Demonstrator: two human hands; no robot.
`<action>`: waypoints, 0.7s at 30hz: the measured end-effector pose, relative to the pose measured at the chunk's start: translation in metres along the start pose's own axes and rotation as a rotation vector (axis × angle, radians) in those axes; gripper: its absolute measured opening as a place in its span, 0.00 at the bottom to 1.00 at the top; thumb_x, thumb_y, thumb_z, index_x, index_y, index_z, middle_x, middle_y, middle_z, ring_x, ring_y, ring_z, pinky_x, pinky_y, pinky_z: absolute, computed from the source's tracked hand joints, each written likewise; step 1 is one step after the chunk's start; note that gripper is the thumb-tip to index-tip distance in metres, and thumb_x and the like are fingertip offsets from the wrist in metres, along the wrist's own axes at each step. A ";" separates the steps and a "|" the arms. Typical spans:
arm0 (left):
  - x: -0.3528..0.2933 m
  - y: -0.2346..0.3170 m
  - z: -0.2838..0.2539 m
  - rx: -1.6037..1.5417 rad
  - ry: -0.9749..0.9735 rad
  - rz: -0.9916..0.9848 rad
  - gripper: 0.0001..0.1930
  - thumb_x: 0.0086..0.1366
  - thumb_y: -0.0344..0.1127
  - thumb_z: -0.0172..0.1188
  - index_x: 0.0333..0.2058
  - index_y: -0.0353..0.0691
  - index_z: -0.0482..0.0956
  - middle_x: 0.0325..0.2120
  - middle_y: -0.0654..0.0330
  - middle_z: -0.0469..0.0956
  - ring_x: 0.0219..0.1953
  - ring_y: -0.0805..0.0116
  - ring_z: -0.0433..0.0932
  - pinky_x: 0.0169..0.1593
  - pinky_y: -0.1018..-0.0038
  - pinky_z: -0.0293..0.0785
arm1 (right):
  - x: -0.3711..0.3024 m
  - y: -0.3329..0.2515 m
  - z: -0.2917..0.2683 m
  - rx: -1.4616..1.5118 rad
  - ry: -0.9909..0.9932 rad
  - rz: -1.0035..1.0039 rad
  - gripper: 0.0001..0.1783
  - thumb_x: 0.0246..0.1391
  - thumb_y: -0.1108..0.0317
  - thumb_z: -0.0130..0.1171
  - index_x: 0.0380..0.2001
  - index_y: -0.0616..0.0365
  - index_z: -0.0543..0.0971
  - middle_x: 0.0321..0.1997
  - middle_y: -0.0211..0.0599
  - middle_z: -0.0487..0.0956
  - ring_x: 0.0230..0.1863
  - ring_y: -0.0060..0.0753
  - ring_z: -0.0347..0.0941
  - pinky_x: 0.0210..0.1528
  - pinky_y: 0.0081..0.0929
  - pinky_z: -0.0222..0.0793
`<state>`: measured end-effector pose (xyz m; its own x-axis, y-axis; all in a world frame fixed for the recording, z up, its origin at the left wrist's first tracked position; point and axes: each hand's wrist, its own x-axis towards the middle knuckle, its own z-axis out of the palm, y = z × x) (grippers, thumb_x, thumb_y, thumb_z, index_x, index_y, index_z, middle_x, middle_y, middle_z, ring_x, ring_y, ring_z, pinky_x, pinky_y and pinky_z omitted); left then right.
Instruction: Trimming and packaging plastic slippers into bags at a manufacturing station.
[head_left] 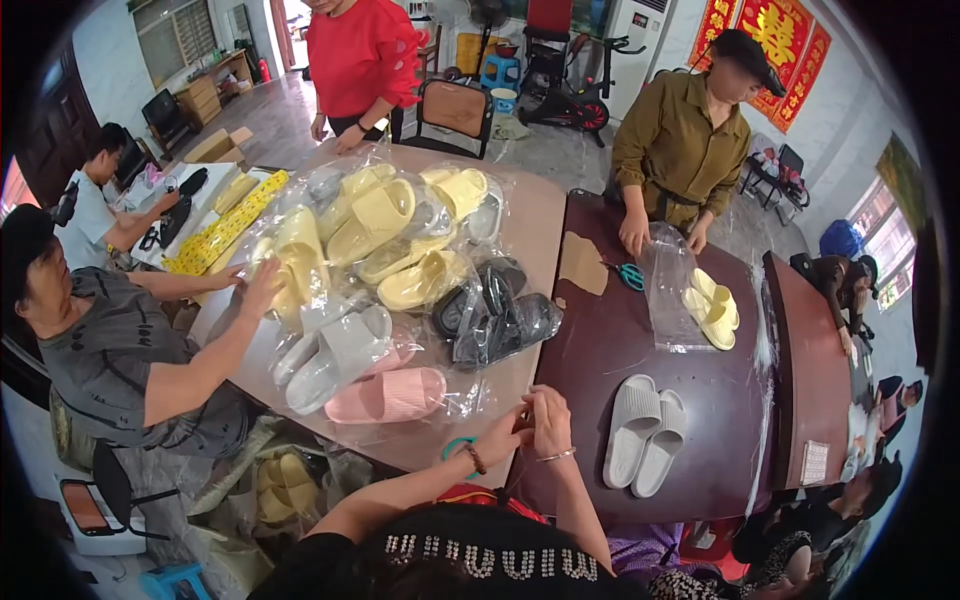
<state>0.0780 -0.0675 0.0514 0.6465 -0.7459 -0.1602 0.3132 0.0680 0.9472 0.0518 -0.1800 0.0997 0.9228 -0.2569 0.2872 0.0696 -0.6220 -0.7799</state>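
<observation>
Grey slippers [636,432] lie side by side on the dark table [725,410], to the right of the right hand [549,424], the nearer one (the left hand [502,435] sits against it); their long axes run near to far, heels toward the near edge; fingers are drawn in; whether either grip pinches anything I cannot tell; open room flanks the pair, the clear bag [668,300] beyond the toes.

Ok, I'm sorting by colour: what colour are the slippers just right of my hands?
The slippers are light grey, best seen in the head view.
</observation>
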 end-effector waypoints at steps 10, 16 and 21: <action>-0.018 0.060 -0.035 0.026 0.163 -0.176 0.11 0.60 0.32 0.45 0.37 0.34 0.71 0.20 0.63 0.70 0.25 0.76 0.69 0.29 0.79 0.67 | 0.020 -0.039 0.047 0.963 0.206 0.501 0.22 0.58 0.56 0.35 0.19 0.60 0.67 0.24 0.36 0.71 0.25 0.23 0.66 0.31 0.20 0.62; -0.035 0.082 -0.035 0.241 0.066 0.007 0.11 0.59 0.33 0.46 0.35 0.31 0.70 0.17 0.64 0.68 0.22 0.75 0.68 0.27 0.78 0.66 | 0.021 -0.037 0.055 0.897 0.286 0.428 0.26 0.57 0.52 0.35 0.12 0.57 0.62 0.15 0.32 0.66 0.20 0.23 0.63 0.28 0.20 0.61; -0.035 0.061 -0.041 0.300 0.011 0.044 0.10 0.59 0.33 0.47 0.33 0.31 0.70 0.18 0.64 0.67 0.23 0.76 0.67 0.28 0.78 0.65 | 0.028 -0.036 0.055 0.877 0.398 0.459 0.29 0.56 0.49 0.33 0.06 0.54 0.57 0.11 0.32 0.62 0.18 0.24 0.60 0.26 0.20 0.59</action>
<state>0.1028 -0.0099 0.1029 0.6629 -0.7393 -0.1187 0.0665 -0.0998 0.9928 0.0958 -0.1239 0.1048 0.7507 -0.6533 -0.0979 0.1418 0.3041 -0.9420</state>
